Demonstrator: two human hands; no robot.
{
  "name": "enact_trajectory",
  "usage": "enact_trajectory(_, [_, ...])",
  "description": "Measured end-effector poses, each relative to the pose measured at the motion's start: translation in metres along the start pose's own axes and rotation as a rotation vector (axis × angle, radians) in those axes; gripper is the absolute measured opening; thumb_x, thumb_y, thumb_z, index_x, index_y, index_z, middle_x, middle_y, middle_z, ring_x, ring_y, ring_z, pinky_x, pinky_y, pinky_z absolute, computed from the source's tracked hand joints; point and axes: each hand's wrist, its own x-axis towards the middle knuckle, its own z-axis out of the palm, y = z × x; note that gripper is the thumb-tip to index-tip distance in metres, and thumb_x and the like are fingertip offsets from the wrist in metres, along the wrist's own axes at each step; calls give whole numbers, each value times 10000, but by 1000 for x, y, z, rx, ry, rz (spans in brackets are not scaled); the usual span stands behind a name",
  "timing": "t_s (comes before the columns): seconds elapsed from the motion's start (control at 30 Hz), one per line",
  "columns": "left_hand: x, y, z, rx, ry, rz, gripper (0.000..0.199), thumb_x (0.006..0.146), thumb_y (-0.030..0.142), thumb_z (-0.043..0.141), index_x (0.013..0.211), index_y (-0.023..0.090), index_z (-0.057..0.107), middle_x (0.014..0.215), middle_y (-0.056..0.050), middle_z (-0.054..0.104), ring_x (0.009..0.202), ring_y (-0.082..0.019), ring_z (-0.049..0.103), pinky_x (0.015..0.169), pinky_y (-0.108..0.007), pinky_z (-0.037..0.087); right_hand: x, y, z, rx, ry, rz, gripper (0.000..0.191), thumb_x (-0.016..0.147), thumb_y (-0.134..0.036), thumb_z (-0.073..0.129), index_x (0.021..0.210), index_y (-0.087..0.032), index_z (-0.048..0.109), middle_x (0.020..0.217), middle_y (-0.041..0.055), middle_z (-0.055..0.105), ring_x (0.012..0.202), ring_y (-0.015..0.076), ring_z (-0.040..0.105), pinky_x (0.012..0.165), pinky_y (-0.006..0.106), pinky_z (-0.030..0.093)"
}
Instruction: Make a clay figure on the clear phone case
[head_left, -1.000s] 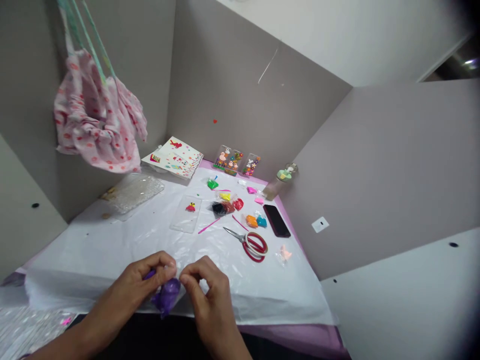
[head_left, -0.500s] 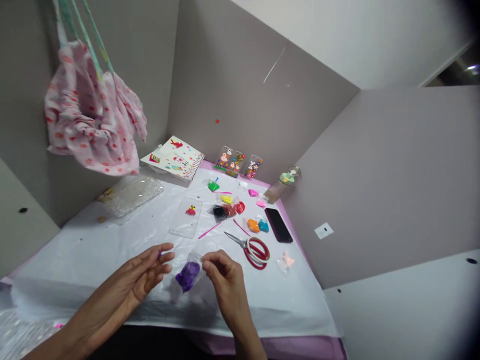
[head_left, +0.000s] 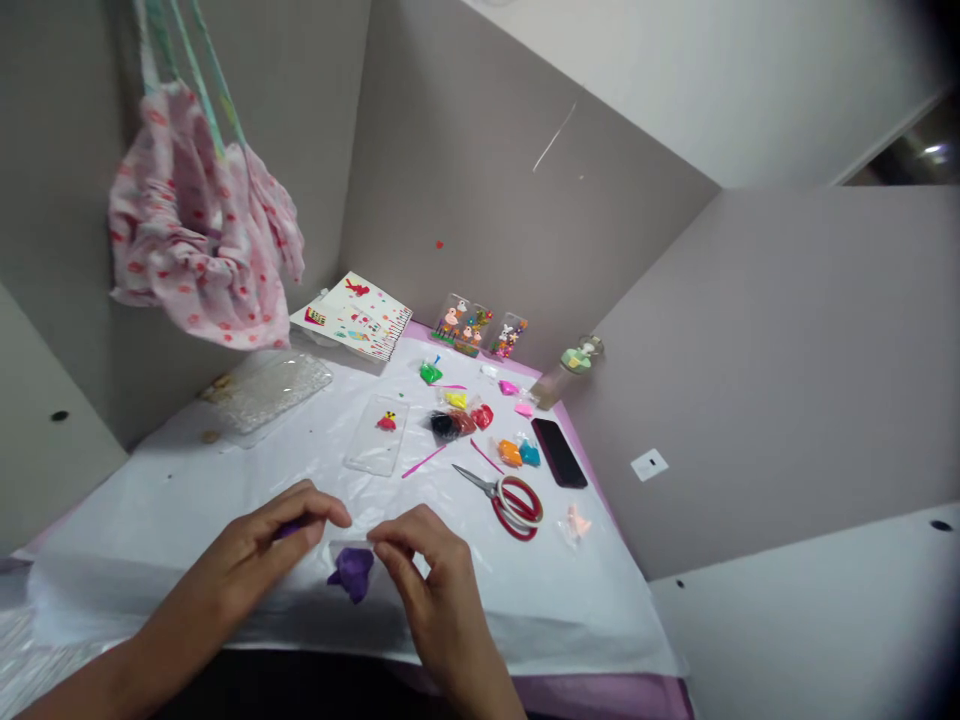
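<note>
A clear bag of purple clay [head_left: 352, 574] hangs between my hands above the white table cover. My right hand [head_left: 431, 570] pinches the bag's top right corner. My left hand [head_left: 281, 545] is curled at the bag's upper left, with a small purple piece tucked in its fingers. Beyond them lies a clear phone case [head_left: 361, 455] with a small red and yellow figure [head_left: 386, 421] on it. Red-handled scissors [head_left: 512, 505] lie open to the right, near pink sticks [head_left: 424, 461].
Bags of black [head_left: 443, 425], orange [head_left: 510, 453], blue and green clay lie farther back. A dark phone [head_left: 559, 453] and a lidded bottle [head_left: 559, 378] stand right. A notebook [head_left: 356, 315], bubbly clear packet [head_left: 274, 392] and hanging pink cloth [head_left: 202, 230] are left.
My right hand has moved left with the purple bag. My left hand's fingers have curled in and come up to the bag's top. The view has shifted slightly.
</note>
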Motion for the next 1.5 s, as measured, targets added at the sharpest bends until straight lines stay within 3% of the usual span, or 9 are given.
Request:
enact_trajectory(0.13, [-9,3,2,182,62,162,202,933,495,698,972,340,821,854,-12,684,801,-222,630,769,-274,520,1,0,9,-15,-12,-50,155,1006,-181,675,1007,-238,820,912,41,743,875,190,675,786,288,497])
enact_trajectory(0.23, [-14,2,0,207,77,231,190,955,477,695,1011,352,825,942,-26,730,929,-253,666,883,-302,534,3,0,15,-3,-8,-74,157,1014,-192,664,1003,-239,814,913,44,747,859,190,675,778,293,499])
enact_trajectory(0.4, [-15,-3,-4,241,53,289,160,976,413,674,978,346,818,928,-16,766,910,-255,659,859,-308,521,6,0,24,37,-23,-61,120,988,-166,682,1011,-234,778,905,28,722,842,183,663,770,285,493])
enact_trajectory(0.6, [-8,-8,-2,114,67,86,262,965,504,669,813,305,744,846,-2,700,857,-229,645,811,-281,481,-7,8,36,-96,335,-131,136,986,-209,645,853,-235,632,801,10,627,742,182,580,686,296,436])
enact_trajectory(0.77, [0,-15,1,46,62,7,302,876,546,749,732,286,695,776,25,634,756,-197,625,728,-273,460,-9,10,46,111,123,123,259,943,-281,683,710,-219,588,657,-37,542,615,136,508,582,270,353])
enact_trajectory(0.93, [-1,-24,8,7,19,-107,325,854,573,739,746,274,669,779,19,620,775,-212,624,701,-287,456,0,11,49,243,225,165,237,889,-289,705,707,-217,572,683,-41,543,656,141,518,621,260,399])
enact_trajectory(1.03, [-2,-26,12,8,-18,-169,311,856,567,717,779,269,675,774,15,626,771,-221,619,694,-298,458,3,12,53,239,188,173,227,919,-292,713,718,-207,649,735,-17,607,729,159,572,689,274,428])
enact_trajectory(1.33, [-3,-30,8,83,-11,26,189,883,454,742,817,288,678,813,32,667,774,-197,647,723,-277,489,0,18,57,304,116,113,197,991,-258,644,882,-220,804,875,40,731,848,201,676,765,295,489])
enact_trajectory(1.5, [-5,-46,-3,199,-75,105,131,974,449,682,954,321,700,955,21,717,945,-212,679,859,-283,511,0,22,60,323,149,164,155,921,-221,705,795,-224,795,800,16,725,779,183,654,731,281,468])
